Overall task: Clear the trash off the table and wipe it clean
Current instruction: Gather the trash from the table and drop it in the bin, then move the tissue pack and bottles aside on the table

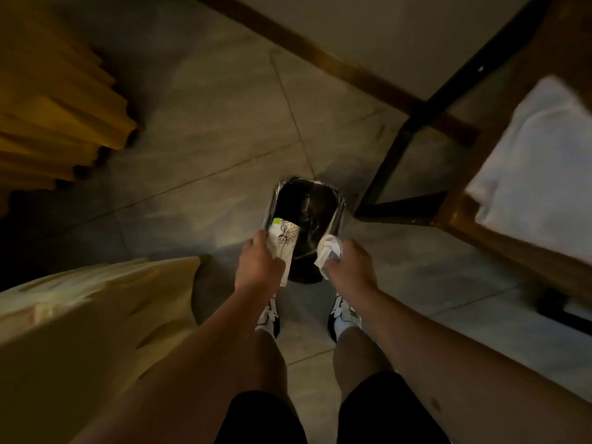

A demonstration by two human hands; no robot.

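Two hands hover over the bin [307,216]: left hand [258,267] grips a printed wrapper [283,248], right hand [349,264] clutches a crumpled tissue [326,251]. Release both squarely above the opening, clear of the near rim.

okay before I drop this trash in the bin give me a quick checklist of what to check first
1. Small black bin with the shiny rim is open at the top: ok.
2. Left hand grips the flat printed white wrapper, which is over the bin mouth: ok.
3. Right hand grips the crumpled white tissue, over the bin's near right rim: ok, though close to the edge.
4. Room left inside the bin: cannot tell, the inside is too dark.
5. Both black-and-white shoes stand behind the bin, not under the drop: ok.
6. Table fully cleared of trash: cannot tell, only a blurred corner shows.
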